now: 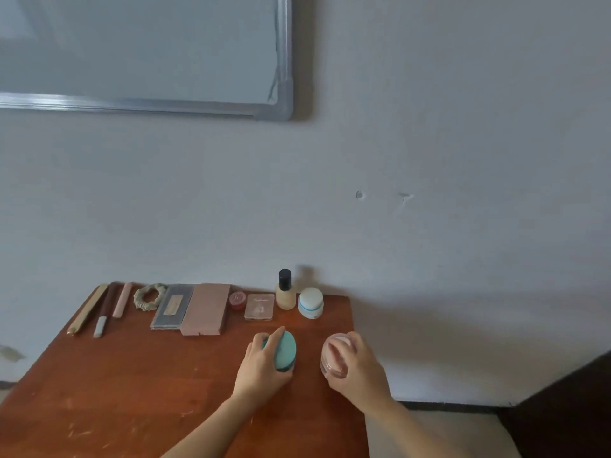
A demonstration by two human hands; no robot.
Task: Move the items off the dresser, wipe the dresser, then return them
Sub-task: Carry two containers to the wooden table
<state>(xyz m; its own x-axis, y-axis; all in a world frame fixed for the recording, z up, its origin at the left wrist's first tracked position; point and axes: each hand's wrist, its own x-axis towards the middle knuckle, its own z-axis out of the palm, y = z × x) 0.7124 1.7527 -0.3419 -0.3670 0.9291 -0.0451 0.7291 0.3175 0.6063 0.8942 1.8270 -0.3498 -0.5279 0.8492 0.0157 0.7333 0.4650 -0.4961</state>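
**Dresser (132, 385) top, viewed from above.** You are curling your left hand (261, 361) round the teal round case (285, 348), thumb and fingers clasping its rim. The case is sitting tilted in front of the foundation bottle (285, 294), well apart from it. Whether its lower edge is touching the wood cannot be told. You are wrapping your right hand (357, 366) round the pink jar (333, 357), with the fingers bending over its lid. This jar is lying in front of the bottle and off to its right.

Just right of the bottle a white jar with a blue band (310, 303) is standing upright. Just left of the bottle a square pink compact (260, 306) is lying flat. Running further left from the bottle along the wall are:
- a small red pot (237, 299)
- a pink palette (206, 313)
- a grey palette (172, 310)
- a scrunchie (149, 295)
- three slim sticks (105, 309)

High above the bottle and to its left a silver-framed board (284, 61) is hanging on the wall.
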